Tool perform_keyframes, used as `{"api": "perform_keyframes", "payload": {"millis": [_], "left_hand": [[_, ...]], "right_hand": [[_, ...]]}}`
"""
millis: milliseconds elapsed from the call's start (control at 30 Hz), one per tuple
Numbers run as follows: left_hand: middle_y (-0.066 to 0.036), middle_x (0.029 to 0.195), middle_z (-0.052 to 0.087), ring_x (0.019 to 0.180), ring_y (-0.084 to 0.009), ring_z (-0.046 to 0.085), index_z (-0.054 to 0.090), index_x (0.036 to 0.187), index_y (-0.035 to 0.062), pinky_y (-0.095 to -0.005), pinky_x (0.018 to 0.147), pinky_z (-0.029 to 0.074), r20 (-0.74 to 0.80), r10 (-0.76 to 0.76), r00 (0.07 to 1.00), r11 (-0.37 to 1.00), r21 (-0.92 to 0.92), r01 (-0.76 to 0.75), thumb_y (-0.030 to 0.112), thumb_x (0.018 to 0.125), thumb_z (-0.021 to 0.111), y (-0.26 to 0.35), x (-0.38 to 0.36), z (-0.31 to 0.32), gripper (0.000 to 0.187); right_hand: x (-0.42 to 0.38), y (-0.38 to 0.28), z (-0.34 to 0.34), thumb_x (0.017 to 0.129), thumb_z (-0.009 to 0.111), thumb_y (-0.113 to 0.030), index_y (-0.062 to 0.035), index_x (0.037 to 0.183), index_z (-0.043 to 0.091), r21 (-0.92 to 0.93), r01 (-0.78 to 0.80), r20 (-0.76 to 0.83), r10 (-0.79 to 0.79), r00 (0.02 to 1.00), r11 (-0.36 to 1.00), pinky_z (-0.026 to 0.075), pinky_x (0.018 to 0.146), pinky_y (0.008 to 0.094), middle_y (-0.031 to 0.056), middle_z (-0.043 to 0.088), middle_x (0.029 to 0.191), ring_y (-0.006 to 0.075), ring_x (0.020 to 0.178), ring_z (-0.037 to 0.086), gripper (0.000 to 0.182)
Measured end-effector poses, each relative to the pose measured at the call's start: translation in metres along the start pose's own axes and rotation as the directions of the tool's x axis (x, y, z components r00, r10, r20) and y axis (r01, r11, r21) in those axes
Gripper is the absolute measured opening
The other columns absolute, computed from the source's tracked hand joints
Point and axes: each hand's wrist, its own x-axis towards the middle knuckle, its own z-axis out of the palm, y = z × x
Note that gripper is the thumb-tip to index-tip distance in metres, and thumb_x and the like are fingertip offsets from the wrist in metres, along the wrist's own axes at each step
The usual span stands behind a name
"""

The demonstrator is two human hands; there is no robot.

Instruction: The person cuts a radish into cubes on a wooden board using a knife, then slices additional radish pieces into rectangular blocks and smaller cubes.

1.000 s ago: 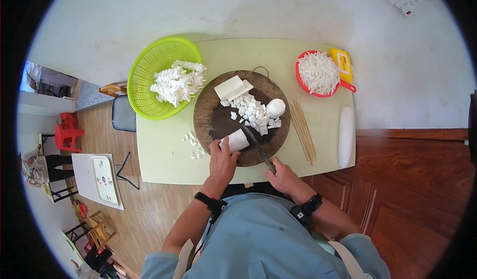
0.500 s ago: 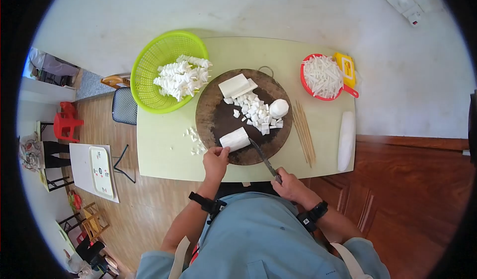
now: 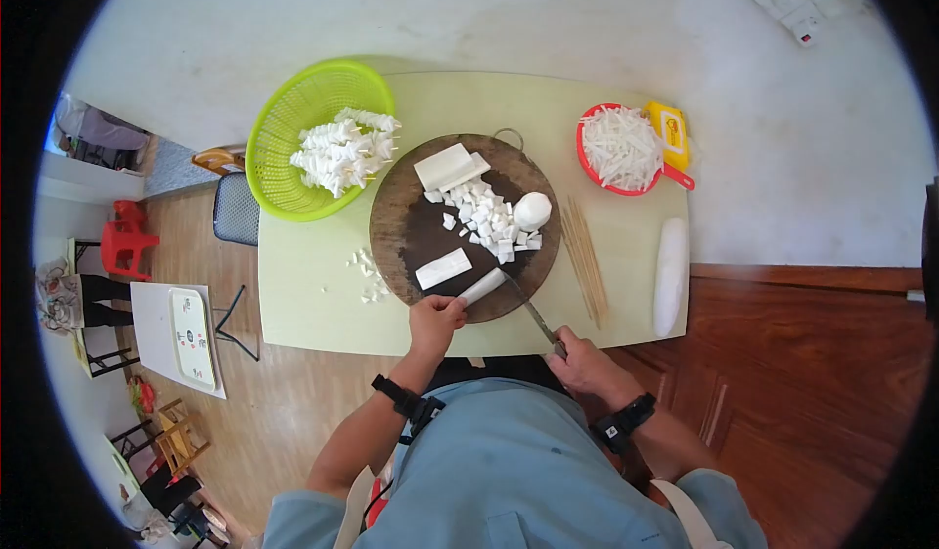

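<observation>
On a round dark wooden board (image 3: 391,219), my left hand (image 3: 436,324) pinches the near end of a narrow white piece (image 3: 483,286). Closed round the handle of a knife (image 3: 533,314) is my right hand (image 3: 584,363), and the knife's tip touches or nearly touches the far end of that piece. A flat white slab (image 3: 443,268) lies just beyond my left hand. Farther back on the board are white cubes (image 3: 486,215), stacked white slabs (image 3: 448,168) and a rounded white chunk (image 3: 532,212).
A green basket (image 3: 269,148) holds skewered white pieces at the back left. Wooden skewers (image 3: 584,261) lie right of the board. Beyond them are a red strainer (image 3: 636,192) of white strips, a yellow packet (image 3: 669,131) and a long white radish (image 3: 671,277). White scraps (image 3: 370,277) lie left.
The thick white piece near my left hand is now two parts: a slab lying flat and a narrow piece held nearer me. The camera view has shifted slightly.
</observation>
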Motion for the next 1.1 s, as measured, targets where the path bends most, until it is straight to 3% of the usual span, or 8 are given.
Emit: {"api": "perform_keyframes", "payload": {"millis": [167,233,333,533,667,733,933,1100], "left_hand": [[-0.011,0.073,0.069,0.063,-0.0159,0.067,0.065,0.089,-0.0046,-0.0293,0.058,0.054,0.044,0.068,0.997,0.968,0.237,-0.076,0.017,0.087,0.076,0.013,-0.004,0.022,0.024],[-0.014,0.074,0.066,0.067,-0.0257,0.066,0.062,0.092,-0.0025,-0.038,0.062,0.053,0.08,0.341,0.937,0.779,0.535,-0.329,0.015,0.084,0.076,0.018,-0.008,0.028,0.024],[-0.016,0.077,0.066,0.072,-0.0291,0.066,0.062,0.093,-0.0018,-0.0409,0.066,0.053,0.195,0.387,0.901,0.662,0.622,-0.419,0.015,0.083,0.076,0.009,-0.004,0.03,0.024],[-0.019,0.082,0.064,0.075,-0.0358,0.065,0.063,0.094,0.0011,-0.045,0.068,0.052,0.263,0.502,0.824,0.574,0.612,-0.545,0.013,0.084,0.074,0.003,-0.003,0.046,0.019],[-0.019,0.083,0.064,0.076,-0.0371,0.065,0.064,0.094,0.001,-0.0468,0.069,0.052,0.283,0.507,0.814,0.546,0.625,-0.557,0.015,0.085,0.072,0.009,0.003,0.064,0.018],[-0.023,0.09,0.064,0.087,-0.0447,0.064,0.062,0.097,0.0043,-0.054,0.075,0.052,0.298,0.45,0.842,0.598,0.599,-0.532,0.021,0.089,0.067,0.014,0.006,0.075,0.019],[-0.02,0.086,0.066,0.082,-0.04,0.066,0.064,0.096,0.0013,-0.0484,0.072,0.052,0.264,0.504,0.822,0.547,0.639,-0.541,0.019,0.086,0.072,0.021,0.021,0.106,0.022],[-0.019,0.095,0.066,0.087,-0.0397,0.065,0.064,0.1,0.0034,-0.0492,0.073,0.051,0.232,0.483,0.844,0.563,0.657,-0.502,0.022,0.085,0.073,0.039,0.006,0.105,0.025]], "right_hand": [[-0.005,0.013,-0.012,0.093,0.058,-0.022,-0.0001,0.112,0.048,-0.033,-0.014,-0.045,0.012,0.999,0.999,0.049,0.071,0.054,0.03,0.063,0.08,0.0495,0.08,0.063,0.031],[-0.007,0.012,-0.016,0.093,0.057,-0.022,0.0001,0.112,0.049,-0.025,-0.007,-0.04,0.006,0.999,1.0,0.05,0.072,0.0536,0.0296,0.063,0.08,0.0492,0.08,0.063,0.03],[-0.008,0.015,-0.014,0.092,0.057,-0.021,0.0003,0.113,0.05,-0.008,0.009,-0.065,-0.009,0.998,1.0,0.05,0.072,0.0529,0.0295,0.063,0.08,0.0489,0.079,0.064,0.031],[-0.01,0.023,-0.017,0.091,0.058,-0.022,0.001,0.114,0.051,0.039,-0.024,-0.116,0.029,0.993,0.999,0.051,0.071,0.0515,0.0278,0.064,0.08,0.0471,0.078,0.064,0.033],[-0.014,0.037,-0.017,0.091,0.059,-0.022,0.0018,0.115,0.052,0.056,-0.008,-0.184,0.018,0.983,0.998,0.051,0.07,0.0502,0.0267,0.064,0.08,0.0458,0.077,0.065,0.035],[-0.017,0.042,-0.015,0.091,0.061,-0.022,0.0028,0.115,0.052,0.112,-0.02,-0.27,0.05,0.962,0.993,0.051,0.068,0.0483,0.0252,0.063,0.078,0.0438,0.074,0.064,0.035],[-0.026,0.055,-0.01,0.09,0.063,-0.018,0.0033,0.11,0.054,0.221,0.012,-0.428,0.086,0.9,0.975,0.05,0.064,0.0437,0.0212,0.06,0.073,0.0366,0.069,0.064,0.03],[-0.033,0.059,-0.009,0.09,0.064,-0.017,0.0033,0.111,0.055,0.303,-0.041,-0.394,0.165,0.904,0.952,0.051,0.064,0.0403,0.0202,0.061,0.074,0.0302,0.068,0.064,0.031]]}}
